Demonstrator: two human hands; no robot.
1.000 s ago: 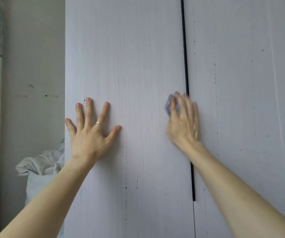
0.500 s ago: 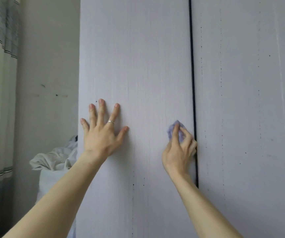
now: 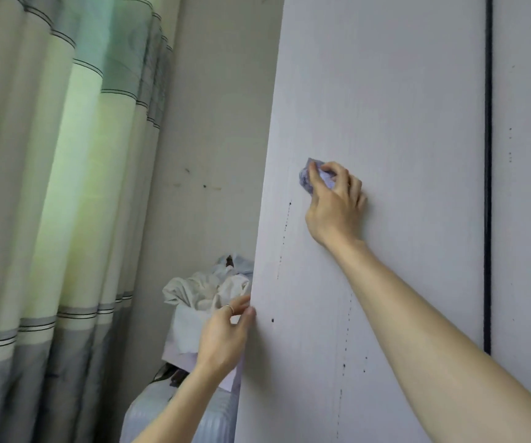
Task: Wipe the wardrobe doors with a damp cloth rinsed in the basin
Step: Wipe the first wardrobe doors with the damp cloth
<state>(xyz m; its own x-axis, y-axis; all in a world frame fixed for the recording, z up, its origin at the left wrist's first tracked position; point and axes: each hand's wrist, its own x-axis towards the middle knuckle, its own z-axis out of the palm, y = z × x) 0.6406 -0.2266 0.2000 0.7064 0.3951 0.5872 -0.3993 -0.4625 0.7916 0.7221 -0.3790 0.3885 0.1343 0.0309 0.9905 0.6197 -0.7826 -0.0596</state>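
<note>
Nearest to me, the person's left hand (image 3: 222, 334) is reaching low to the left edge of the left wardrobe door (image 3: 401, 91) and pinching it. The thumb is lying on the door's front face while the fingers, one wearing a thin ring (image 3: 228, 309), are curling at the edge itself. Higher on the same door, further in from that edge, the right hand (image 3: 334, 206) is clutching a crumpled lilac cloth (image 3: 307, 180) and pressing it against the door's face. The cloth is bunching out above and to the left of the right hand's knuckles, with the fingers wrapped over it. It is sitting well above the left hand, and the two hands are staying well apart from each other.

Dark specks (image 3: 272, 320) are running in faint vertical lines down the door's face below the cloth. Along the door's right edge a dark gap (image 3: 487, 187) is separating it from the right wardrobe door (image 3: 529, 251).

Beyond the door's left edge, a pale ribbed case (image 3: 162, 410) is standing with a heap of white fabric (image 3: 200, 292) piled above it. Further back a bare wall (image 3: 219, 107) is showing, and furthest left of the door a banded green and grey curtain (image 3: 50, 187) is hanging.
</note>
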